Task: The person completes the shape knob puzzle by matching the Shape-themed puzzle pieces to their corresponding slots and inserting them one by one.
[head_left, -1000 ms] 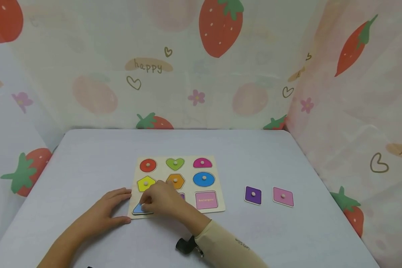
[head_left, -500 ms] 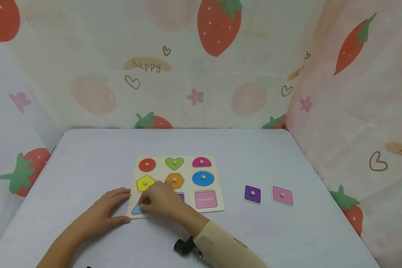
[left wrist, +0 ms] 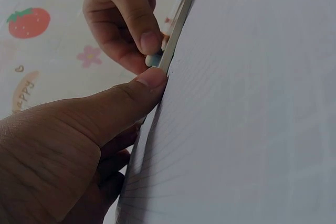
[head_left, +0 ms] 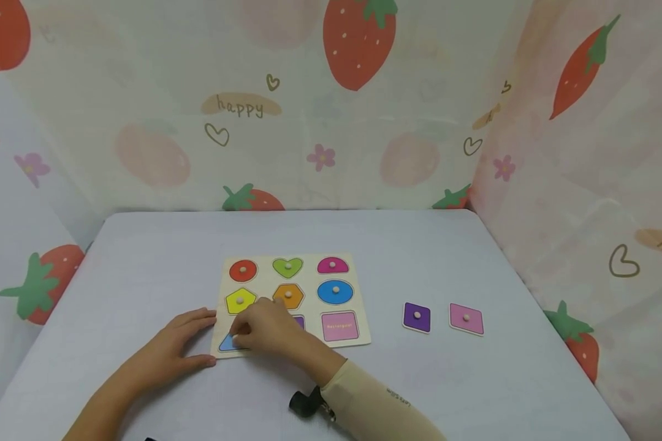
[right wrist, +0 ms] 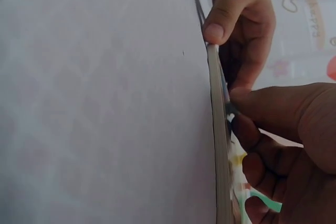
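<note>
Low in the centre-left of the head view, the right hand pinches the knob of a blue triangular puzzle piece seated in the lower-left corner of the pale wooden shape-puzzle board. The left hand lies flat with fingers straight, thumb against the board's left edge.

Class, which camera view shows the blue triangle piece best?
The head view: the blue triangle piece lies in the puzzle board's near-left corner, partly under the right hand. The wrist views see the board edge-on: the right wrist shows only a blue sliver between fingertips; in the left wrist view it is hardly visible.
</note>
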`<control>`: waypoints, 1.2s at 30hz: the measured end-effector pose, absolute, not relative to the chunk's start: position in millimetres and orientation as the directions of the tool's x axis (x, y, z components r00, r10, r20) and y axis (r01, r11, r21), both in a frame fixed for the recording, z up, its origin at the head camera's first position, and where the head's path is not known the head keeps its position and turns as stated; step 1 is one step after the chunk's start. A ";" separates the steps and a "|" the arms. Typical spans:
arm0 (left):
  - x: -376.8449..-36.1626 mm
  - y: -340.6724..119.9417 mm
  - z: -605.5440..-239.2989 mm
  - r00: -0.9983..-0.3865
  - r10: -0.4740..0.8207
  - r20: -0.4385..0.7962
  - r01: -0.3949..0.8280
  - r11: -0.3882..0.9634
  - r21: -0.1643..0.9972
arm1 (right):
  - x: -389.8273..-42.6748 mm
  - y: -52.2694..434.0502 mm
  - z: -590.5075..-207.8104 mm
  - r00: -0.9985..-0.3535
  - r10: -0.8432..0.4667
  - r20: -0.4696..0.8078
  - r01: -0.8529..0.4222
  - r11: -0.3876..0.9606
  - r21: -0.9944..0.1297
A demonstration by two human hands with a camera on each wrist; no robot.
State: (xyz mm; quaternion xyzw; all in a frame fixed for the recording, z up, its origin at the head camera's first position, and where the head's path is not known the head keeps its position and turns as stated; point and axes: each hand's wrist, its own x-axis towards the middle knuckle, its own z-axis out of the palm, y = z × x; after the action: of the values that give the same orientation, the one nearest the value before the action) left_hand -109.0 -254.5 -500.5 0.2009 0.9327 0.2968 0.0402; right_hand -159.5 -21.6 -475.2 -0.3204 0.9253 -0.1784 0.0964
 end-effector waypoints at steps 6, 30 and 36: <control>-108.1 -252.3 -501.8 -0.919 0.391 0.044 0.348 0.754 0.557 | -163.0 -12.3 -472.1 -0.776 -0.624 -0.090 -0.527 0.720 -0.451; -106.6 -249.0 -499.3 -0.929 0.369 0.017 0.316 0.771 0.553 | -180.9 121.3 -435.5 -0.841 -0.531 0.105 -0.457 0.591 -0.664; -106.9 -249.3 -497.4 -0.930 0.367 0.017 0.315 0.774 0.549 | -180.1 157.8 -429.2 -0.876 -0.453 0.166 -0.445 0.625 -0.642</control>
State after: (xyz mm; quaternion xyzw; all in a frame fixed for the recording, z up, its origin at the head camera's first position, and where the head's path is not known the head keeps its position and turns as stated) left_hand -106.9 -249.3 -497.4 0.1812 0.9407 0.2832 0.0453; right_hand -180.1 157.8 -429.2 -0.2490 0.9013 -0.3545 0.0059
